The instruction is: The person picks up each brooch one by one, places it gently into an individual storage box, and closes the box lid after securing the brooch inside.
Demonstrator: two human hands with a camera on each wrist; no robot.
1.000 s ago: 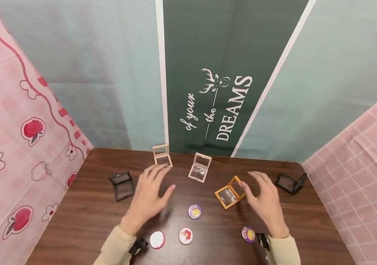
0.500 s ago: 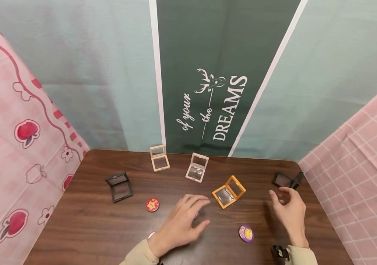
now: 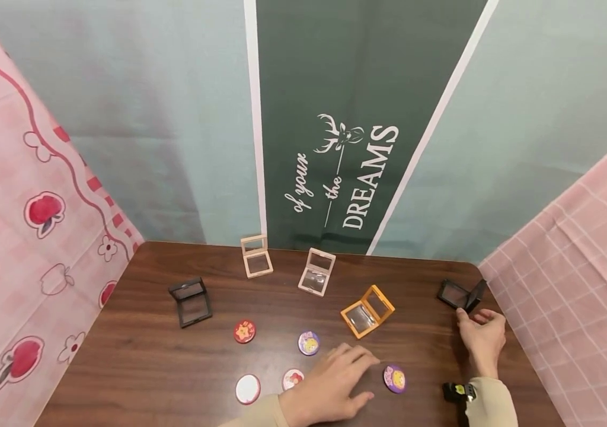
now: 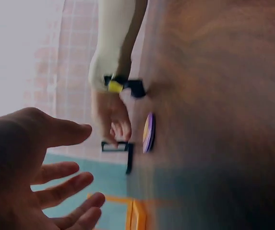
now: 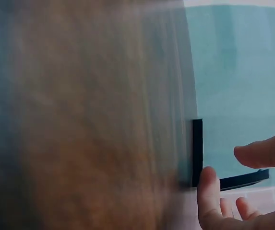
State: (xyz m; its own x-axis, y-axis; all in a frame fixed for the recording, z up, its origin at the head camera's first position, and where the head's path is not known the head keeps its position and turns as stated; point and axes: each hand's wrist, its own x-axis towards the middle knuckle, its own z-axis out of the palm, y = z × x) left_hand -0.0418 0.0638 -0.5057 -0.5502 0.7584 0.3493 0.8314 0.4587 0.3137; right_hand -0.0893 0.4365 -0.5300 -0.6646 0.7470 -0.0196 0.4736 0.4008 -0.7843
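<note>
At the table's right edge, my right hand [image 3: 483, 338] reaches to a small black hinged case [image 3: 453, 294] with clear film windows, its lid raised. In the right wrist view one fingertip of the right hand [image 5: 252, 191] meets the corner of the black case [image 5: 197, 153]; the thumb stands apart from the raised lid [image 5: 244, 179]. My left hand [image 3: 335, 382] hovers low over the table, fingers spread, holding nothing. Just right of it lies a round purple badge [image 3: 395, 378]. A red-flower badge [image 3: 291, 378] is partly hidden behind the left hand.
An orange case [image 3: 361, 317], a pink case [image 3: 316, 273], a cream case [image 3: 257, 261] and another black case [image 3: 194, 305] stand opened across the back. A red star badge [image 3: 244, 331], a violet badge [image 3: 308, 343] and a white badge [image 3: 248, 389] lie nearer. Curtains border the table.
My right hand has moved right, from beside the orange case to the right-hand black case. The left hand has swept right and nearer from the cream case, uncovering the red star badge.
</note>
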